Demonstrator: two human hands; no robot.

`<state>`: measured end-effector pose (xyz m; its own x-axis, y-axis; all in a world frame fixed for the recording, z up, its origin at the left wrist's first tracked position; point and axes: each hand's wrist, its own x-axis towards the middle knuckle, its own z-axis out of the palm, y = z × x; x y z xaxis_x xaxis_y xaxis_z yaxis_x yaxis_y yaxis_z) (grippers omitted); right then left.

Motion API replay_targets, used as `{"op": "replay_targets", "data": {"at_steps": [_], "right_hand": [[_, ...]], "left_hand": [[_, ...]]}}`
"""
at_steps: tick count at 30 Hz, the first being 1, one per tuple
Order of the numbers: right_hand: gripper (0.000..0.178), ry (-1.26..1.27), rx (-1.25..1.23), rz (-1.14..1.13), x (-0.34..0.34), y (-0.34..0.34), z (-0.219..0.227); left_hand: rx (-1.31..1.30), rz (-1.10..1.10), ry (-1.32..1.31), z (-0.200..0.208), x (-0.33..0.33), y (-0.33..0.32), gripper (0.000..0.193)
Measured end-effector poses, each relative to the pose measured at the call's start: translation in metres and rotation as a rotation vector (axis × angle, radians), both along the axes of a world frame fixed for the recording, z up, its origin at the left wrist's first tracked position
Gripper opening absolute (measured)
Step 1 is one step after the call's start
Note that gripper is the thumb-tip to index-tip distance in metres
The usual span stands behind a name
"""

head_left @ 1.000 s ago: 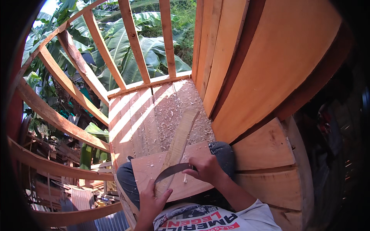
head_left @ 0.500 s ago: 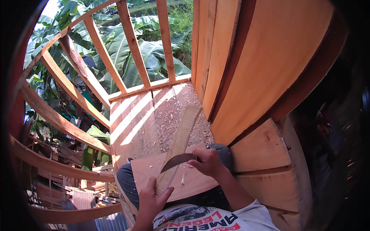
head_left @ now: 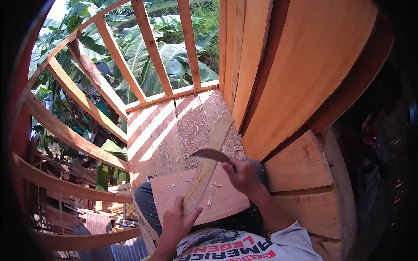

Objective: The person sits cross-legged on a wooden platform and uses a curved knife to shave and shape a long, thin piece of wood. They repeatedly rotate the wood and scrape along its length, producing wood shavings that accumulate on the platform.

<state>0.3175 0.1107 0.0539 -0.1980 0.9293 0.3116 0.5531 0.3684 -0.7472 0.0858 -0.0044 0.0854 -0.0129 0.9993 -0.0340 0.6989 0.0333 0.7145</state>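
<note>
My left hand [head_left: 179, 221] grips the lower end of a long, flat strip of pale wood [head_left: 203, 173], which slants up and away to the right. My right hand [head_left: 244, 175] is closed round the handle of a curved, dark-bladed knife [head_left: 213, 154]. Its blade lies across the strip above the middle, the tip pointing left; whether the edge touches the wood I cannot tell. Under the strip a wide board [head_left: 230, 198] rests on my lap, with a few shavings on it. My palm and fingers hide most of the knife's handle.
Shavings [head_left: 191, 143] litter the plank floor [head_left: 143, 161] ahead. A slatted wooden railing [head_left: 124, 65] curves round the left and far sides, with banana plants [head_left: 148, 61] beyond. Tall wood panels [head_left: 305, 65] stand close on my right. A dim figure [head_left: 374, 130] shows at the far right.
The knife has moved up along the strip, away from my left hand, and its blade now points more squarely left. My left hand keeps its hold on the strip's lower end.
</note>
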Motion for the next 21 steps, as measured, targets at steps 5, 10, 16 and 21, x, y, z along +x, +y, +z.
{"op": "replay_targets", "data": {"at_steps": [5, 10, 16, 21], "right_hand": [[0.036, 0.006, 0.196, 0.197, -0.019, -0.009, 0.025], [0.034, 0.023, 0.093, -0.067, -0.019, 0.004, -0.003], [0.035, -0.003, -0.041, -0.048, -0.003, 0.02, -0.023], [0.036, 0.005, -0.047, 0.159, -0.013, -0.018, -0.028]], "left_hand": [[0.006, 0.058, -0.071, 0.001, -0.003, -0.001, 0.048], [-0.017, 0.057, -0.063, -0.001, -0.004, -0.002, 0.049], [-0.065, 0.12, 0.025, -0.008, -0.01, -0.003, 0.05], [-0.046, 0.118, -0.015, -0.021, -0.014, -0.006, 0.05]]}}
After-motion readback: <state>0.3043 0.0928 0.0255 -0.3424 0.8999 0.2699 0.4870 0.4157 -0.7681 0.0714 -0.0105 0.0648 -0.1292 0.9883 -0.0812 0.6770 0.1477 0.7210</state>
